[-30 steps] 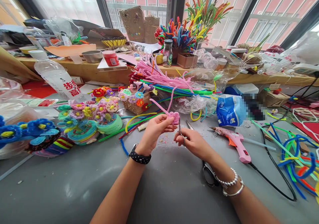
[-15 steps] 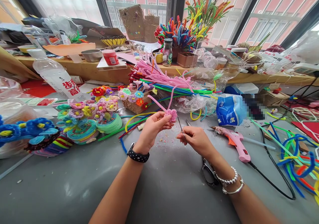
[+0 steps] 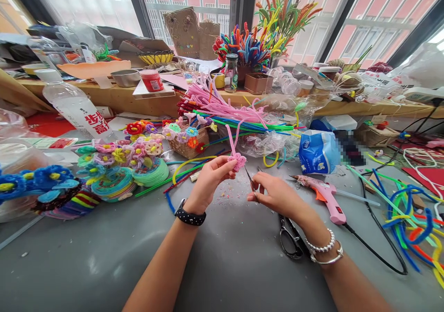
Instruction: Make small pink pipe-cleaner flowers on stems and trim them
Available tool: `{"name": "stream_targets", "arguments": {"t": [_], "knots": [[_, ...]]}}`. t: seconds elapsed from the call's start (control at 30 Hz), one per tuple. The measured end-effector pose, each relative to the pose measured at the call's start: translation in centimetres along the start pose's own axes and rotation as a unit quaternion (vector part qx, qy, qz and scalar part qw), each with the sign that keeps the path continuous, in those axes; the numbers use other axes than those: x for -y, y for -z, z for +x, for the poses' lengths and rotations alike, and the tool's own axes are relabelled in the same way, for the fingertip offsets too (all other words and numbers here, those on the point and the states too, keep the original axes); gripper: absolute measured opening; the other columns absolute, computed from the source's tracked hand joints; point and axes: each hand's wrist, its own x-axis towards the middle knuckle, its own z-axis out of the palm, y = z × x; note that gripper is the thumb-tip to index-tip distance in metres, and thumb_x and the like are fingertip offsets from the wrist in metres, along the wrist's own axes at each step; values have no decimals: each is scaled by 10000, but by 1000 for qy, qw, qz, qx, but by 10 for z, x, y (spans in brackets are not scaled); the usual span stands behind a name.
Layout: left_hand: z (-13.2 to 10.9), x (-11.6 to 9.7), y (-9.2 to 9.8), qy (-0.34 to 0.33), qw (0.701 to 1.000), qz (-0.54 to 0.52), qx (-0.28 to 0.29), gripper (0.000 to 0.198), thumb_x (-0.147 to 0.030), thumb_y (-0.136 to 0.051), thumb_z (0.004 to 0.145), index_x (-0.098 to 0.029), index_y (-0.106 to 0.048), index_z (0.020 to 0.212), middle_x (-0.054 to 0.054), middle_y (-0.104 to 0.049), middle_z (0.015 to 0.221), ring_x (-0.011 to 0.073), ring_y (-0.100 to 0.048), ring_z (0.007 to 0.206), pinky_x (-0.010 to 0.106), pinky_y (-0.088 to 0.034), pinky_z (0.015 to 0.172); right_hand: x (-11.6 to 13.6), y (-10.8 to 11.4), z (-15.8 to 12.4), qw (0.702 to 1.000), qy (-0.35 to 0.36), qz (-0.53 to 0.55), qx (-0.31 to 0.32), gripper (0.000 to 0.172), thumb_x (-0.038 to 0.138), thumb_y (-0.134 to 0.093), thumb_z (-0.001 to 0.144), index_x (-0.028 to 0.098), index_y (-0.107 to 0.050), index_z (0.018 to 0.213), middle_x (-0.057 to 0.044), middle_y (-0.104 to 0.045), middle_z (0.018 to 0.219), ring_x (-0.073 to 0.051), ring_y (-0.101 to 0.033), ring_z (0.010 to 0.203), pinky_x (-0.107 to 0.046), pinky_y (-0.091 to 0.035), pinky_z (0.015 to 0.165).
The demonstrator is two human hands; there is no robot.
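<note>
My left hand point(image 3: 211, 180) pinches a pink pipe-cleaner flower point(image 3: 237, 160) whose two long pink ends stick upward. My right hand point(image 3: 275, 194) is closed on a small pair of scissors point(image 3: 250, 181), their tips pointing at the flower's underside. A black watch is on my left wrist and silver bracelets are on my right. Both hands hover over a grey table point(image 3: 104, 256) sprinkled with tiny clippings.
A pink glue gun point(image 3: 324, 196) with a black cord lies right of my hands, black scissors point(image 3: 290, 238) under my right wrist. Finished pipe-cleaner flowers point(image 3: 138, 157), a water bottle point(image 3: 78, 108), a basket point(image 3: 189, 148) and loose pipe cleaners point(image 3: 412, 219) crowd the table.
The flower has turned in my left hand, so its pink ends now stand upright instead of slanting left. My right hand drew the scissors away, then brought them back under the flower.
</note>
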Motion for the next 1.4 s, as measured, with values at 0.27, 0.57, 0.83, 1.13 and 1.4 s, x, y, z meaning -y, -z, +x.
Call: {"name": "stream_targets", "arguments": {"t": [0.27,0.57,0.83,1.13,1.4], "knots": [[1,2,0,-4,1000,-3,11,191,-301,-596,699,-137,-589,796,-17,-528,699,47,-459,570,183,-386,585,-1,-3,1,1000,1,7,-15,388,563,-479,714,179,-484,653,12,-531,666,-122,-473,592,-229,-322,534],[2,1,0,-10,1000,-9,-2,187,-296,-604,688,-133,-580,777,-18,-529,671,52,-463,558,191,-383,579,-3,-5,3,999,16,49,-17,371,509,-462,756,169,-498,611,5,-529,620,-120,-459,578,-223,-310,530],[2,3,1,-20,1000,7,9,177,-300,-595,698,-147,-573,784,-17,-538,690,55,-469,570,191,-380,587,-1,-4,1,994,6,108,17,404,546,-359,786,174,-470,676,0,-530,635,-124,-472,565,-225,-336,527],[0,2,-3,-18,999,25,22,163,-291,-598,690,-154,-579,775,-23,-538,688,63,-470,572,206,-380,599,0,-5,2,994,7,111,17,403,554,-373,775,175,-469,675,4,-526,623,-129,-482,566,-228,-346,531],[1,8,-5,-12,1000,-6,23,161,-297,-588,702,-156,-561,777,-33,-528,653,56,-472,564,198,-382,598,0,-13,5,990,9,137,-24,461,579,-306,789,170,-475,658,6,-528,583,-118,-486,520,-225,-349,523]]}}
